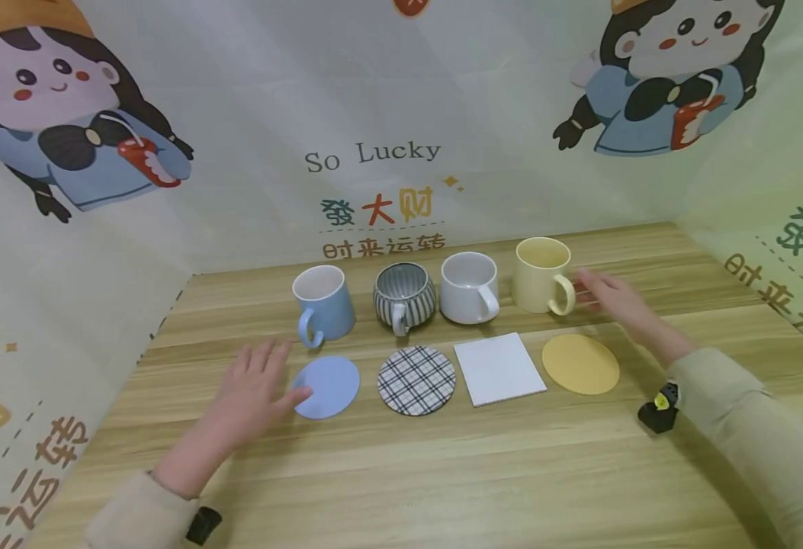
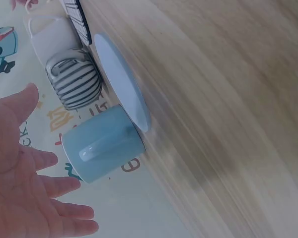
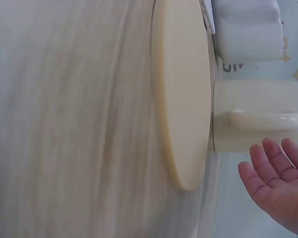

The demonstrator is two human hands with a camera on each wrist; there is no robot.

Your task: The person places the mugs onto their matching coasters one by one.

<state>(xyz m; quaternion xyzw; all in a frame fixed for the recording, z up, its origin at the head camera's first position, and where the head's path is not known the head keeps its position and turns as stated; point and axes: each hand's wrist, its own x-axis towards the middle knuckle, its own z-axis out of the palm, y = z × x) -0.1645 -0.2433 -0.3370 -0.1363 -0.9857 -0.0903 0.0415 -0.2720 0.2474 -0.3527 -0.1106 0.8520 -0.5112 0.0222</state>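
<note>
Four mugs stand in a row on the wooden table (image 1: pixel 401 473): a blue mug (image 1: pixel 323 305), a striped grey mug (image 1: pixel 404 296), a white mug (image 1: pixel 469 287) and a pale yellow mug (image 1: pixel 542 275). In front of each lies a coaster: blue round (image 1: pixel 328 386), checked round (image 1: pixel 416 380), white square (image 1: pixel 499 368), yellow round (image 1: pixel 580 364). My left hand (image 1: pixel 253 389) is open just left of the blue coaster, thumb at its edge. My right hand (image 1: pixel 610 297) is open, fingertips close to the yellow mug's handle (image 3: pixel 263 120). The blue mug (image 2: pixel 103 144) lies beyond my left palm (image 2: pixel 20 193).
Printed cartoon backdrop panels (image 1: pixel 374 137) wall in the table at the back, left and right. A black wrist camera mount (image 1: pixel 659 409) sits at my right sleeve. Bare wood stretches along the table's front.
</note>
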